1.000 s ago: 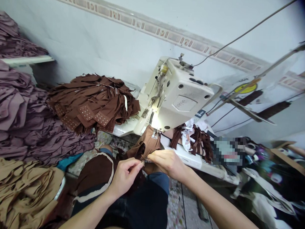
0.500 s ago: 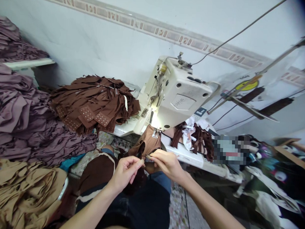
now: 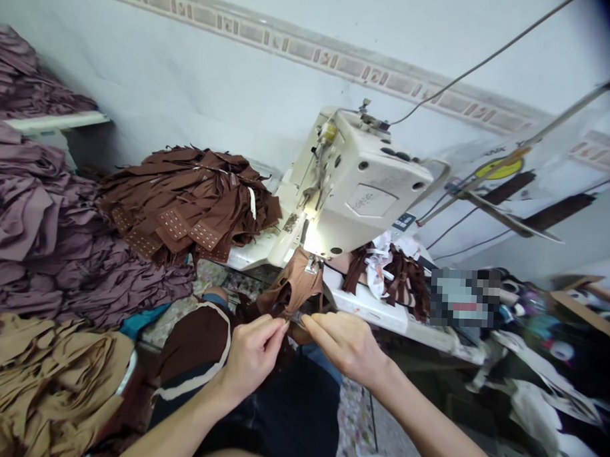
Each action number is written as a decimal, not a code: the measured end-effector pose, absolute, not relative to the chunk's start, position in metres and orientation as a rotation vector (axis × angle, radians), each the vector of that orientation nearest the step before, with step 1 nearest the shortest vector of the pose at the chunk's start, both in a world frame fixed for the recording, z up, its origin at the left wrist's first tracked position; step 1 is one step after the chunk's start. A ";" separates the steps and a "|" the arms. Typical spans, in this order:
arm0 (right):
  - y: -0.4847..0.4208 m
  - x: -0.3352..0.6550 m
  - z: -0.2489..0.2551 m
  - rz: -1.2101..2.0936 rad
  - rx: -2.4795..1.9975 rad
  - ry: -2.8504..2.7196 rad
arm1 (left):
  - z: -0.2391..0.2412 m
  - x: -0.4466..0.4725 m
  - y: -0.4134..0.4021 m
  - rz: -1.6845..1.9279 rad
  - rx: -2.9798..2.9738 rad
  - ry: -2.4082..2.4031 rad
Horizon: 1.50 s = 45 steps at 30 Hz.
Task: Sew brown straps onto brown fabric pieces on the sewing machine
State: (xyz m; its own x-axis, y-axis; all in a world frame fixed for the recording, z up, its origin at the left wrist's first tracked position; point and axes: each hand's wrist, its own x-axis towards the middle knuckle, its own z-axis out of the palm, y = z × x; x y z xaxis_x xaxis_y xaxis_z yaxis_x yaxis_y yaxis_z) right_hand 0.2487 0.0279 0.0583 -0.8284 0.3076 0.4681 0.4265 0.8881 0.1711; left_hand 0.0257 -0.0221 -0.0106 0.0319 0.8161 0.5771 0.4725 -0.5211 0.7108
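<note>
In the head view, the cloth point(image 3: 299, 287), light brown, lies just ahead of the fingertips, its far end beneath the foot point(image 3: 311, 264) of the machine point(image 3: 374, 184) and its near edge hanging toward the lap point(image 3: 299, 401). The left hand point(image 3: 253, 350) has thumb and forefinger pinched on that near edge; the right hand point(image 3: 348, 340), just beside it with a small gap between, seems to pinch the same edge, its other fingers curled in. The cloth looks light, soft and limp, likely to bunch if pushed and hardly fragile; the near edge, taken in two fingertip pinches and kept faintly taut, should be the best hold, away from the foot. The table point(image 3: 372, 309) ends just beyond the right fingers, a hard edge for knuckles, with straps point(image 3: 383, 271) lying farther past it. Ahead and left of the left fingers sits the heap point(image 3: 200, 198). The easiest room for moving seems to be back over the lap, between the forearms.
</note>
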 end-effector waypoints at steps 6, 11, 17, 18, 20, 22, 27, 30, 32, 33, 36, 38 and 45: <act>0.029 0.244 0.068 -0.462 -0.531 -2.647 | -0.014 0.027 -0.020 1.517 2.147 1.337; 0.029 0.239 0.072 -0.482 -0.517 -2.688 | -0.015 0.028 -0.020 1.497 2.245 1.387; 0.026 0.229 0.085 -0.497 -0.582 -2.795 | -0.017 0.025 -0.021 1.464 2.426 1.415; 0.025 0.228 0.087 -0.497 -0.590 -2.807 | -0.016 0.025 -0.021 1.459 2.456 1.418; 0.024 0.225 0.090 -0.489 -0.600 -2.830 | -0.014 0.023 -0.022 1.451 2.506 1.426; 0.022 0.225 0.092 -0.481 -0.601 -2.849 | -0.012 0.023 -0.022 1.445 2.547 1.428; 0.020 0.226 0.095 -0.517 -0.592 -2.878 | -0.008 0.023 -0.023 1.429 2.624 1.423; 0.019 0.223 0.097 -0.570 -0.548 -2.892 | -0.009 0.023 -0.024 1.421 2.653 1.420; 0.019 0.221 0.098 -0.590 -0.518 -2.891 | -0.009 0.022 -0.024 1.418 2.660 1.427; 0.019 0.221 0.098 -0.592 -0.509 -2.886 | -0.009 0.022 -0.025 1.418 2.660 1.433; 0.020 0.224 0.097 -0.599 -0.509 -2.860 | -0.010 0.020 -0.024 1.423 2.657 1.449; 0.020 0.226 0.096 -0.611 -0.509 -2.852 | -0.010 0.020 -0.024 1.431 2.652 1.453; 0.021 0.230 0.092 -0.614 -0.520 -2.878 | -0.012 0.022 -0.024 1.422 2.642 1.447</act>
